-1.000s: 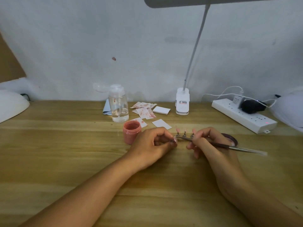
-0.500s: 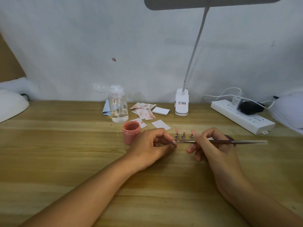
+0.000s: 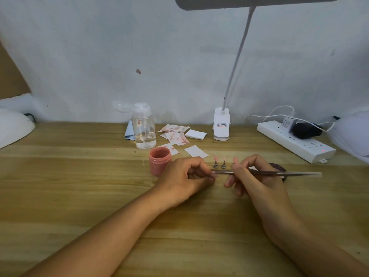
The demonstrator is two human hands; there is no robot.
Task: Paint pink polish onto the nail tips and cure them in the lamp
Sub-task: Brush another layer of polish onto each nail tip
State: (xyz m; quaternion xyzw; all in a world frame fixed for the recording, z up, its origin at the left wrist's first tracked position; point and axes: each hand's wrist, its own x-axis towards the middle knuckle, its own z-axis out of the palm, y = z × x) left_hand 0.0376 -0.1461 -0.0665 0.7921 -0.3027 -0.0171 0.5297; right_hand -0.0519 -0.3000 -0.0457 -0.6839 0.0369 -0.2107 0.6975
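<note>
My left hand (image 3: 187, 176) pinches a small nail tip on its stand (image 3: 212, 175) between thumb and fingers, low over the table. My right hand (image 3: 253, 176) grips a thin brush (image 3: 275, 173) that lies almost level, its tip touching the held nail tip. Just behind stand two pink nail tips on metal stands (image 3: 219, 163); a third is partly hidden by my right fingers. An open pot of pink polish (image 3: 159, 163) sits left of my left hand. One white curing lamp (image 3: 14, 126) is at the far left edge, another (image 3: 353, 132) at the far right.
A clear pump bottle (image 3: 143, 128), stained paper wipes (image 3: 175, 134) and white pads (image 3: 196, 151) lie behind the pot. A desk lamp base (image 3: 221, 126) and a white power strip (image 3: 295, 143) with plugs stand at the back right. A dark lid (image 3: 279, 168) sits behind my right hand.
The brush's rear end has risen, so the brush went from slanting down to the right to nearly level. My left hand has stayed on the nail tip.
</note>
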